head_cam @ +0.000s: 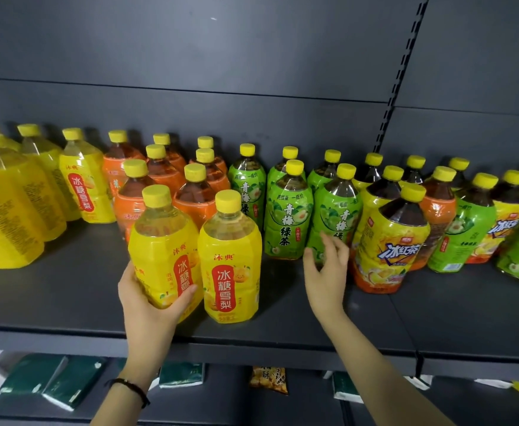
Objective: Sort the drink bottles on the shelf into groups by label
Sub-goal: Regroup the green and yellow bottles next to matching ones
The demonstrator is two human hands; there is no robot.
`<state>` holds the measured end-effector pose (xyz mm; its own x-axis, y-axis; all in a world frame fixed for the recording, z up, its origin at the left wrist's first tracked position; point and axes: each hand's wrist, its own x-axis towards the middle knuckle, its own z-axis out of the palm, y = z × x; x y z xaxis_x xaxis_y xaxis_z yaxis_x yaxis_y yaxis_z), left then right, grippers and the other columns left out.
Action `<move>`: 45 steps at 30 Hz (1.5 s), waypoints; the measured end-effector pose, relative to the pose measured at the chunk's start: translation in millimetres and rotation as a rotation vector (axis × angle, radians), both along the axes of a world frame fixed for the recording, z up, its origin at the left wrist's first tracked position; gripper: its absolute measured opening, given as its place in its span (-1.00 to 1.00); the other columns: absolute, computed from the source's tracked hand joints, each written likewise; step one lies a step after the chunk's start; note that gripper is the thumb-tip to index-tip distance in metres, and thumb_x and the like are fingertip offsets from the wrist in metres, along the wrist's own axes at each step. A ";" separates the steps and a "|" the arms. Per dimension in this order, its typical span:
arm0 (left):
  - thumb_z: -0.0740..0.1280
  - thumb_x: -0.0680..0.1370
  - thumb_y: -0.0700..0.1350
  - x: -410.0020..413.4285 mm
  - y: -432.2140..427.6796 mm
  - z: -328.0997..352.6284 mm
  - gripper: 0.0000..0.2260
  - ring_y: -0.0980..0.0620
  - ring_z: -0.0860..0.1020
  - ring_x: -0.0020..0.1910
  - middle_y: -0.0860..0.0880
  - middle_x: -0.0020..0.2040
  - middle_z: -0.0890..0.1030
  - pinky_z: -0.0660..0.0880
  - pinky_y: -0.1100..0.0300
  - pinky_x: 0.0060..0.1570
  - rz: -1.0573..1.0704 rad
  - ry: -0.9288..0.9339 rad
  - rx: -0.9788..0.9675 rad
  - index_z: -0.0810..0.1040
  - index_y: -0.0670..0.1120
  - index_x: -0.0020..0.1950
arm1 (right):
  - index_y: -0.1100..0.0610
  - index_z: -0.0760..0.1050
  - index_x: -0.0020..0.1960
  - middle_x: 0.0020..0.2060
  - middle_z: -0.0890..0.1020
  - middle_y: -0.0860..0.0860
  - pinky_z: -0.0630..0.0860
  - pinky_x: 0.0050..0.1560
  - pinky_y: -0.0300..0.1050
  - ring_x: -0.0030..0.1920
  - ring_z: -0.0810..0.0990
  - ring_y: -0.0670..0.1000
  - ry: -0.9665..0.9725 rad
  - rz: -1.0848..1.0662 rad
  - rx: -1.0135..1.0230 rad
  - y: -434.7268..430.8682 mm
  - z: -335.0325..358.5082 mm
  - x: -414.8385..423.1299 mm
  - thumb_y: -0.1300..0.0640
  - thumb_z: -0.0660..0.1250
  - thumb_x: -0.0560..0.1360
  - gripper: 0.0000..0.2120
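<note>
Left hand [147, 290]: it grasps the lower part of the held yellow-label bottle [164, 241], with the thumb lying across the front of the label.
Held yellow-label bottle: it is near the front edge of the shelf [67, 290] and leans a little to the left; its base is hidden behind the hand, so I cannot tell if it stands on the shelf.
Second yellow-label bottle [230, 262]: it stands upright just beside the held one, on its right side.
Right hand [325, 272]: the fingers are relaxed and spread, and they grasp nothing. The fingertips are in front of a green-label bottle [335, 222]; I cannot tell if they touch it.
Yellow-label group [15, 195]: it stands at the far left of the shelf.
Orange-label bottles [196, 198]: they stand behind the two front yellow bottles.
Green-label bottles [287, 216]: they stand in rows, right of the orange ones.
Iced red tea bottle [390, 241]: it stands right of the right hand, in front of a mixed row of green, orange and yellow labels.
Black bracelet [132, 388]: it is on the left wrist.
Lower shelf: dark green packs [52, 379] and a snack bag [269, 378] lie there.
</note>
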<state>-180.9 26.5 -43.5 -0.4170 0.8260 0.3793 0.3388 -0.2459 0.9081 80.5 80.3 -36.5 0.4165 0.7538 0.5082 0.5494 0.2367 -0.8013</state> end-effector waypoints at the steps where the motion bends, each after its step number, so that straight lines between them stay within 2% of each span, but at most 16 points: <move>1: 0.55 0.23 0.03 -2.2 -0.3 -0.2 -0.12 -0.01 0.38 0.33 -0.03 0.36 0.33 0.42 -0.04 0.26 -0.014 -0.007 -0.006 0.17 0.03 0.44 | 0.00 0.41 0.37 0.26 0.39 -0.06 0.38 0.26 -0.19 0.30 0.42 -0.03 0.071 0.126 -0.007 -10.5 2.6 -6.5 0.04 0.31 0.54 -0.60; 3: 0.55 0.23 0.04 -6.2 -0.9 0.4 -0.14 -0.01 0.41 0.31 -0.01 0.35 0.37 0.44 -0.05 0.24 -0.045 -0.011 -0.012 0.19 0.06 0.43 | -0.13 0.39 0.30 0.22 0.45 -0.14 0.46 0.15 -0.30 0.23 0.48 -0.11 0.178 0.364 -0.072 -29.7 7.8 -22.0 -0.13 0.31 0.50 -0.61; 6: 0.55 0.23 0.08 -12.7 -0.9 2.3 -0.15 -0.01 0.45 0.28 0.01 0.32 0.42 0.48 -0.09 0.22 -0.092 -0.007 -0.036 0.20 0.09 0.42 | -0.24 0.24 0.32 0.26 0.43 -0.21 0.47 0.13 -0.32 0.22 0.48 -0.19 0.238 0.626 -0.187 -43.8 13.1 -44.0 -0.41 0.33 0.31 -0.34; 9: 0.58 0.22 0.17 -19.6 -1.1 3.4 -0.13 0.00 0.48 0.25 0.02 0.30 0.45 0.50 -0.07 0.19 -0.138 -0.017 -0.059 0.21 0.14 0.40 | -0.27 0.18 0.38 0.30 0.45 -0.21 0.46 0.25 -0.19 0.29 0.45 -0.18 0.217 0.759 -0.286 -45.4 14.5 -58.2 -0.40 0.44 0.20 -0.16; 12: 0.59 0.22 0.16 -26.7 -0.6 6.6 -0.17 0.02 0.52 0.20 0.04 0.26 0.49 0.53 0.03 0.12 -0.201 -0.035 -0.085 0.24 0.17 0.37 | -0.23 0.22 0.42 0.31 0.50 -0.18 0.45 0.31 0.02 0.32 0.46 -0.10 0.294 0.757 -0.338 -42.9 12.1 -61.3 -0.26 0.55 0.20 -0.12; 15: 0.55 0.21 0.02 -34.9 0.8 12.7 -0.22 0.12 0.54 0.12 0.08 0.19 0.54 0.52 0.30 -0.05 -0.298 -0.066 -0.127 0.24 0.20 0.33 | -0.14 0.29 0.42 0.26 0.56 -0.13 0.48 0.28 0.03 0.29 0.50 -0.07 0.356 0.734 -0.378 -41.6 10.1 -60.8 -0.25 0.58 0.14 -0.08; 17: 0.55 0.20 0.00 -42.2 2.1 14.9 -0.25 0.14 0.57 0.08 0.15 0.14 0.56 0.54 0.37 -0.15 -0.352 -0.086 -0.147 0.27 0.24 0.30 | -0.13 0.35 0.36 0.23 0.58 -0.10 0.50 0.26 0.08 0.26 0.53 -0.06 0.366 0.712 -0.381 -42.3 9.2 -64.4 -0.23 0.60 0.11 -0.12; 22: 0.62 0.19 0.06 -57.9 2.9 12.7 -0.22 0.12 0.60 0.09 0.14 0.12 0.61 0.58 0.25 -0.07 -0.406 -0.144 -0.161 0.36 0.16 0.34 | -0.14 0.35 0.34 0.20 0.60 -0.06 0.53 0.21 0.12 0.22 0.56 -0.03 0.382 0.673 -0.376 -47.7 8.7 -76.4 -0.22 0.62 0.08 -0.11; 26: 0.60 0.11 0.14 -69.6 -2.3 11.7 -0.16 0.10 0.61 0.09 0.13 0.11 0.63 0.60 0.22 -0.07 -0.413 -0.178 -0.136 0.39 0.12 0.34 | -0.14 0.36 0.32 0.17 0.62 -0.07 0.56 0.17 0.09 0.18 0.59 -0.06 0.351 0.680 -0.376 -50.0 9.8 -87.1 -0.24 0.62 0.05 -0.09; 33: 0.62 0.13 0.12 -107.0 -20.9 7.8 -0.12 0.00 0.60 0.14 0.04 0.18 0.61 0.60 0.07 0.02 -0.346 -0.225 -0.074 0.34 0.10 0.38 | -0.27 0.37 0.24 0.12 0.62 -0.18 0.59 0.12 -0.05 0.12 0.60 -0.16 0.282 0.708 -0.332 -50.0 6.1 -136.1 -0.35 0.56 0.02 -0.17; 36: 0.63 0.08 0.19 -129.0 -26.2 8.4 -0.07 0.08 0.60 0.12 0.16 0.13 0.60 0.61 0.14 -0.06 -0.290 -0.273 -0.051 0.27 0.20 0.36 | -0.27 0.33 0.31 0.19 0.58 -0.19 0.57 0.17 -0.02 0.17 0.57 -0.16 0.253 0.719 -0.316 -48.6 4.2 -164.5 -0.37 0.54 0.07 -0.14; 39: 0.62 0.07 0.22 -155.9 -25.1 8.5 -0.18 0.08 0.60 0.12 0.18 0.10 0.59 0.61 0.13 -0.09 -0.256 -0.272 -0.034 0.27 0.35 0.22 | -0.32 0.30 0.30 0.21 0.55 -0.20 0.57 0.16 -0.03 0.18 0.56 -0.16 0.214 0.718 -0.305 -48.2 3.4 -193.1 -0.38 0.52 0.08 -0.16; 43: 0.61 0.12 0.23 -199.4 -5.1 3.7 -0.17 0.00 0.60 0.15 0.09 0.15 0.59 0.60 -0.04 0.01 -0.241 -0.238 -0.048 0.26 0.27 0.26 | -0.36 0.30 0.27 0.21 0.56 -0.21 0.57 0.16 -0.02 0.17 0.57 -0.15 0.235 0.718 -0.294 -46.8 0.8 -229.4 -0.39 0.52 0.07 -0.18; 45: 0.59 0.16 0.23 -219.5 10.2 4.9 -0.19 0.05 0.57 0.20 0.08 0.21 0.56 0.56 -0.05 0.09 -0.261 -0.197 -0.055 0.26 0.25 0.30 | -0.36 0.31 0.28 0.21 0.56 -0.20 0.57 0.16 0.03 0.18 0.57 -0.13 0.250 0.683 -0.289 -45.1 -0.8 -246.5 -0.38 0.53 0.07 -0.17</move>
<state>-400.4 36.7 -38.6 -0.2493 0.9316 0.2645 0.0873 -0.2504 0.9642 -166.0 35.2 -37.3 -0.1108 0.9726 0.2046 0.1522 0.2200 -0.9635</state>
